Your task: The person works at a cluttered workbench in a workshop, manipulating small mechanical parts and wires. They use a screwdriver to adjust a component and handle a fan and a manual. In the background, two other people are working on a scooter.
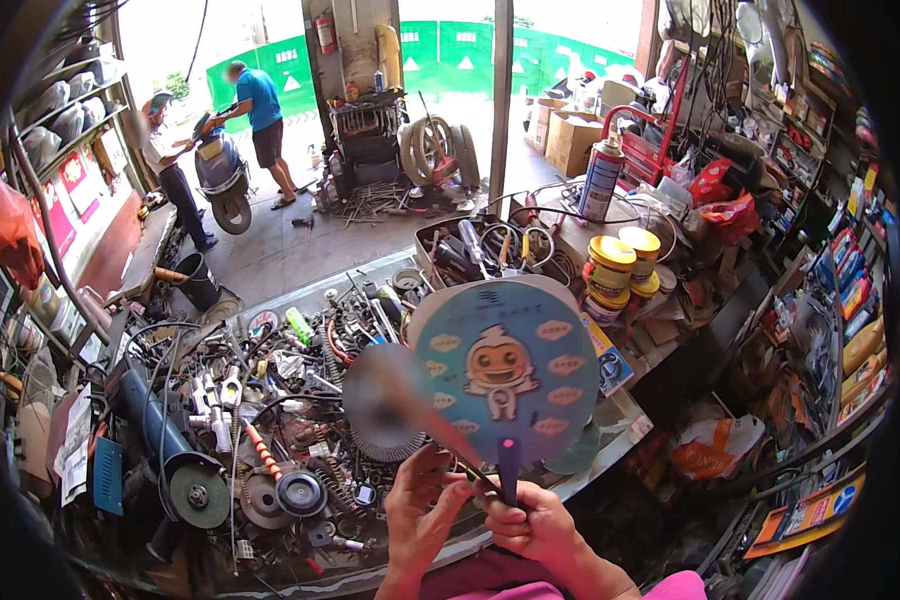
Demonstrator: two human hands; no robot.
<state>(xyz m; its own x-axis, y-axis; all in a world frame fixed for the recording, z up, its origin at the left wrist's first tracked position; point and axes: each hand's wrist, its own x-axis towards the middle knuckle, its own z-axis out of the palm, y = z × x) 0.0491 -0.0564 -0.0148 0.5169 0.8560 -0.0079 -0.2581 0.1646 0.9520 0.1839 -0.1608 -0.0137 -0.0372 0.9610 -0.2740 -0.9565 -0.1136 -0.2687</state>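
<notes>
My right hand (532,524) is closed round the purple handle of a round blue hand fan (560,350) with a white cartoon figure printed on it. The fan stands upright above the bench. Just left of it, my left hand (425,508) has its fingers partly bent and thumb apart, close to a thin dark stick (482,478) that runs into my right hand. Nothing plainly sits in the left hand. Beyond it lies a blurred grey disc (382,395) with a reddish strip; its kind cannot be made out.
Metal parts and tools crowd the bench, with an angle grinder (185,475) at left. Yellow tins (610,265) and a spray can (600,180) stand at right. Farther off, two people are beside a scooter (220,175). Packed shelves (850,260) line the right side.
</notes>
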